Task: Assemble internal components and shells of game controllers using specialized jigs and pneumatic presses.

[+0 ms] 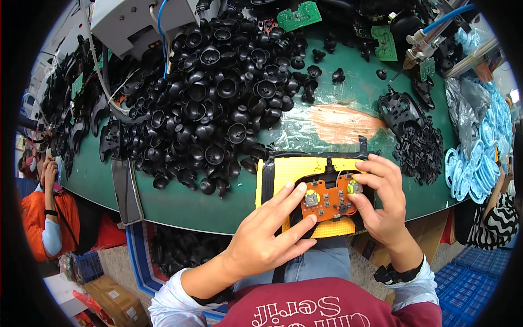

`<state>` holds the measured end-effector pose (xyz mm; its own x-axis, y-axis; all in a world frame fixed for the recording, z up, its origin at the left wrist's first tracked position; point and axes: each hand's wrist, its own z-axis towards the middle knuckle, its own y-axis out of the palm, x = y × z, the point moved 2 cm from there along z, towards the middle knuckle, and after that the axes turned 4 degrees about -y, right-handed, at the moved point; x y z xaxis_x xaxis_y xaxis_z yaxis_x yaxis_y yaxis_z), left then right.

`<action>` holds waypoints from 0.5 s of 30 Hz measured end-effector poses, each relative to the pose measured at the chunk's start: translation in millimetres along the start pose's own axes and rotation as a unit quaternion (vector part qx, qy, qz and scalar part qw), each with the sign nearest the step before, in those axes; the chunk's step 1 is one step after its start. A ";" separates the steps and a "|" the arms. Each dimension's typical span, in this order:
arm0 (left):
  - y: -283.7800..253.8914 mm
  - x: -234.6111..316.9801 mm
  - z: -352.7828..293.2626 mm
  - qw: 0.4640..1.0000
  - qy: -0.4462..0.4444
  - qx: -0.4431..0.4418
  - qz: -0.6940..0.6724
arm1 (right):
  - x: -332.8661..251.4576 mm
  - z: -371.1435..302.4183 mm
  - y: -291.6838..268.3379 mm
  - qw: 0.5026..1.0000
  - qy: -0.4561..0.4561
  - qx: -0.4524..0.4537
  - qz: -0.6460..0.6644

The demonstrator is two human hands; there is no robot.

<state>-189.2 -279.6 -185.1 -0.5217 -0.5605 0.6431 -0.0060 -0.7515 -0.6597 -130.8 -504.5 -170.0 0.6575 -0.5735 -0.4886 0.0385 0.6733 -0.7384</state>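
Observation:
An orange circuit board [330, 200] sits in a black controller shell [298, 217] on a yellow ribbed pad [289, 170]. Two joystick modules with yellow-green parts are on the board, the left module [311, 199] and the right module [354, 187]. My left hand [261, 231] lies over the shell's left side, its fingers stretched and apart, fingertips touching the board's left edge. My right hand [385, 201] comes in from the right. Its thumb and forefinger pinch the right module. Part of the shell is hidden under my hands.
Black thumbstick caps [218, 103] are heaped at the left and centre. Small black parts [422, 152] and a black shell [402, 109] lie to the right, beside blue straps [474, 169]. A grey machine [141, 27] stands back left; a metal fixture [422, 52] back right.

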 end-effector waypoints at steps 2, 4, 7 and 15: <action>-0.7 -0.7 -0.2 1.000 0.002 -0.003 0.005 | 0.8 -0.9 1.2 1.000 0.005 -0.005 0.001; -1.1 -2.1 -0.2 1.000 0.003 -0.006 0.009 | 2.7 -0.1 0.8 1.000 0.007 -0.019 0.000; -2.0 -5.0 0.0 1.000 -0.002 -0.020 0.003 | 10.7 6.8 -2.5 0.998 -0.020 -0.051 0.013; -3.2 -5.5 2.7 0.999 -0.016 -0.034 0.006 | 6.6 10.9 -7.7 0.997 -0.040 -0.053 0.026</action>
<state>-184.0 -275.0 -185.5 -0.4938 -0.5812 0.6468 -0.0589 -0.7198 -0.6917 -118.6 -508.4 -162.5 0.7146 -0.4971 -0.4923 -0.0745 0.6456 -0.7600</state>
